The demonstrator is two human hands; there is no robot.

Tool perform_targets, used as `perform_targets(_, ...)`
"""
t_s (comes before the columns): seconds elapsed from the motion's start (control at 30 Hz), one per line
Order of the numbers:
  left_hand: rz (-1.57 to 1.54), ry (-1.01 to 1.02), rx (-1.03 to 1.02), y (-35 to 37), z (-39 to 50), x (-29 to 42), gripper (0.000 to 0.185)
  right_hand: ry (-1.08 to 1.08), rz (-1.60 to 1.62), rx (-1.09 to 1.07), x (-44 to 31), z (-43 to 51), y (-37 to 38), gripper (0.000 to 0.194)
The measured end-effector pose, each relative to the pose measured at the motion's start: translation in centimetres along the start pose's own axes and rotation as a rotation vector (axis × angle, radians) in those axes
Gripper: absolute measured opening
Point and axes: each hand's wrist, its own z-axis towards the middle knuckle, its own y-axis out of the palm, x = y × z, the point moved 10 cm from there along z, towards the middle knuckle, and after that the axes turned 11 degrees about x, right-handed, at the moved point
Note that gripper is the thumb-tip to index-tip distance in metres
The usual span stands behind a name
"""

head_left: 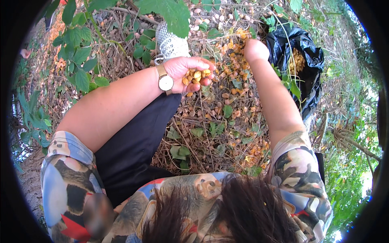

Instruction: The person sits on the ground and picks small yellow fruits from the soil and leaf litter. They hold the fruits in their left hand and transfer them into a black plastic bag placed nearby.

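My left hand (188, 73) is palm up, fingers curled around a small heap of yellow-brown, nut-like seeds (197, 74). A wristwatch (166, 83) is on that wrist. Over to the right, my right hand (256, 51) reaches down to orange pulp and seeds (240, 60) on the ground; its fingertips are hidden, so whether it grips anything cannot be seen. Just right of it lies a black plastic bag (281, 41), its mouth open, with many pale yellow seeds (296, 61) inside.
Fallen round fruits (212, 15), dry stems and leaves cover the ground. A leafy branch (82, 54) hangs at the upper left. A white mesh shoe (171, 42) stands beyond my left hand. Thin vines cross the bag, and bare branches (355, 145) lie at the right.
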Motion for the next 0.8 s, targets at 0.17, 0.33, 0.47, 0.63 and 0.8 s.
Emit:
perform_targets(0.17,0.054,0.035,0.09,-0.8,0.3,-0.3,0.014,-0.082,-0.055,-0.102,-1.2,0.6,0.8,0.024)
perform_targets(0.33,0.072,0.031,0.028,0.0,0.0,-0.3,0.012,-0.05,-0.046,-0.082,-0.5,0.9,1.4,0.028)
perform_targets(0.47,0.081,0.05,0.041,0.3,-0.2,0.5,0.012,-0.115,0.07,-0.029,-0.2,0.7,0.8,0.026)
perform_targets(0.63,0.073,0.006,0.046,0.7,-0.3,0.0,0.011,-0.147,0.181,-0.06,-0.2,-0.3,1.1,0.025)
perform_targets(0.8,0.03,0.025,-0.057,1.4,-0.1,0.1,0.01,0.049,0.5,0.21,3.7,-1.8,-2.1,0.031)
